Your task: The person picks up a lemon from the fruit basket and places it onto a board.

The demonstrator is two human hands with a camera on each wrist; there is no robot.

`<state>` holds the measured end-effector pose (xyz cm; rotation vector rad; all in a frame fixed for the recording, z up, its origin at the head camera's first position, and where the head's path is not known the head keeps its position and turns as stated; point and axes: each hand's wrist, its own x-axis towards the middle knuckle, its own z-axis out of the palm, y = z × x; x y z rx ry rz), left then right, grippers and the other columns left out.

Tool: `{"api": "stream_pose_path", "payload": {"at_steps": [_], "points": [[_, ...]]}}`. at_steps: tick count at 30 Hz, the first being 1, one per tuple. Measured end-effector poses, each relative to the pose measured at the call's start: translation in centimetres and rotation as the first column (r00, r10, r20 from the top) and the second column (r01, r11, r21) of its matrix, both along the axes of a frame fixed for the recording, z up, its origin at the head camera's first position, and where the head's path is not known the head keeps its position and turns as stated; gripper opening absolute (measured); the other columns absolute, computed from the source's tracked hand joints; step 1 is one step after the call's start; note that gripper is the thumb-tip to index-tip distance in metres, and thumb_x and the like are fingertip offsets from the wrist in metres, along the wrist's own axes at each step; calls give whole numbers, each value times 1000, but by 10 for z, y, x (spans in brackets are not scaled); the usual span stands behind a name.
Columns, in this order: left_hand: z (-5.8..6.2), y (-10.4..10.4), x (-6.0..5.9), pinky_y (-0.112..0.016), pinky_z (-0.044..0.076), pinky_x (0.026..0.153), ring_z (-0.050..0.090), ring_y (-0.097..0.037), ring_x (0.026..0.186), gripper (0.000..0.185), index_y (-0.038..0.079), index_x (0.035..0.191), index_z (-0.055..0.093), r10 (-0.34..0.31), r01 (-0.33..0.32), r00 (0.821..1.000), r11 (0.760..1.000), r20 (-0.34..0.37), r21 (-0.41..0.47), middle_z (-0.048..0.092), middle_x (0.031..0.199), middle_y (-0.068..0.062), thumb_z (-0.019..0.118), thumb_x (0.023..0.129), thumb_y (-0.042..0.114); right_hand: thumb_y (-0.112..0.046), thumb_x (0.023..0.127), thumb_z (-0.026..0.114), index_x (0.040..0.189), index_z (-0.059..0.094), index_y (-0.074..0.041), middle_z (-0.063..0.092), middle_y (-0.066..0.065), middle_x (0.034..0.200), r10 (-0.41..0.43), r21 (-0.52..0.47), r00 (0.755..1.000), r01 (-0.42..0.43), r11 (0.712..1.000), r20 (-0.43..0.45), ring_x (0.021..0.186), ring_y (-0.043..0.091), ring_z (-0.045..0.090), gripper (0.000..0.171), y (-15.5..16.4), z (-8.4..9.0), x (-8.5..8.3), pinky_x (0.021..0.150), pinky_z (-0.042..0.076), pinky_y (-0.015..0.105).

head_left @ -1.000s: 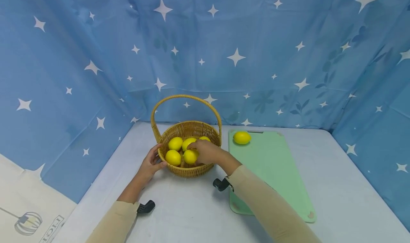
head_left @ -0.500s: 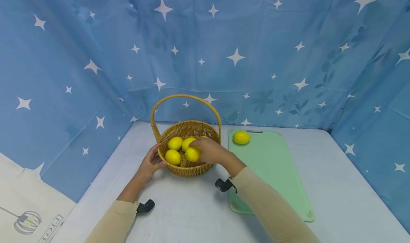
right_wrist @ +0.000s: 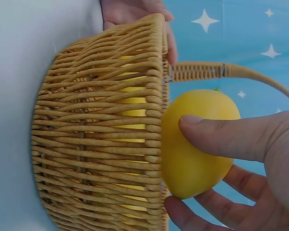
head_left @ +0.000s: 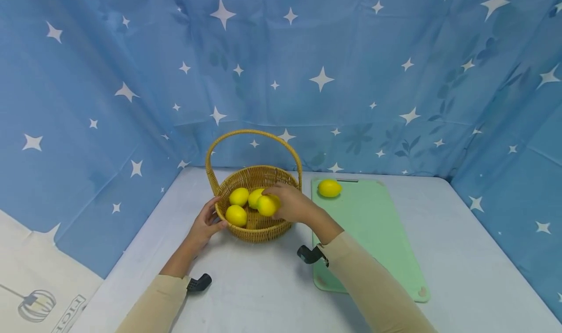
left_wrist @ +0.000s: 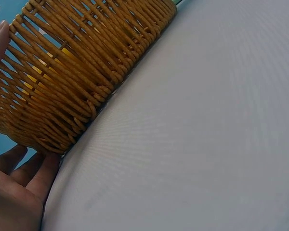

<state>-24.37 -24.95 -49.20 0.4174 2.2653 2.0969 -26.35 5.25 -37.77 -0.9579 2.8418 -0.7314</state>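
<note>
Lemon (head_left: 268,205) first: it sits in the grip of the right hand (head_left: 293,206), thumb across its near face and fingers curled under it, as the right wrist view shows, and it hangs just over the near right part of the basket (head_left: 256,233) rim. Left of the basket, the left hand (head_left: 203,225) rests against the woven wall with relaxed, fairly straight fingers, its thumb on the rim, steadying rather than gripping. Inside the basket lie other lemons (head_left: 237,216), close together. Right of the basket a green cutting board (head_left: 373,235) lies flat on the counter (head_left: 461,255), with a single lemon (head_left: 329,188) at its far end. Behind the basket hangs a blue starred cloth (head_left: 333,54).

My judgement on risk: the smooth, rounded fruit could slip from the hand and roll across the counter. It could also knock the rim or the arched handle (head_left: 252,134), and the basket might shift, since the left hand only leans on it.
</note>
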Motion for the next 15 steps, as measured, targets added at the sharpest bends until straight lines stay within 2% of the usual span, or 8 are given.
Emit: {"api": "stream_pose_path", "payload": {"at_steps": [5,15], "points": [[-3,0,0,-48,27,110,22,-37,142,78,17,155,24,1,-1,1000,1000,-1,-5,18,158,-18,69,92,12,-11,76,84,137,57,-18,51,4,137,-33,-44,999,34,998,23,123,25,48,67,8,5,4,98,44,47],[0,0,0,-50,27,110,23,-38,142,77,19,155,23,10,-10,1000,1000,4,-24,18,158,-19,68,93,12,-5,76,83,136,58,-15,52,3,137,-35,-78,999,36,996,9,127,28,46,65,21,13,11,99,44,48]]}}
